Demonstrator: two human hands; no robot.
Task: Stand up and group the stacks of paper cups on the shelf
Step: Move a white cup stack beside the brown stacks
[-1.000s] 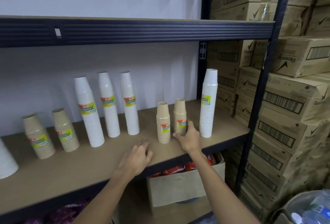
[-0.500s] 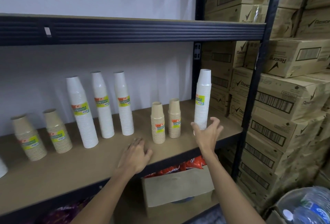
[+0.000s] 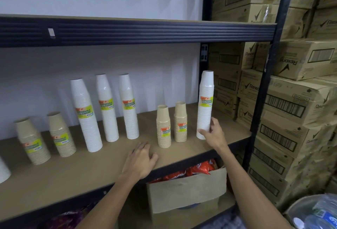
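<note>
The lone white stack (image 3: 206,104) stands near the shelf's (image 3: 73,172) right end, with the right hand (image 3: 214,134) gripping its base. All stacks are upright, but grouping looks unfinished: the three white stacks (image 3: 107,108) stand mid-shelf, the right tan pair (image 3: 171,124) sits between, and the left tan pair (image 3: 45,137) is toward the left end. The left hand (image 3: 140,159) lies open by the front edge.

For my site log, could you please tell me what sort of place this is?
Probably a stockroom: metal shelving, stacked Rexona cartons beside it, and labelled paper cup stacks kept in multiples.
</note>
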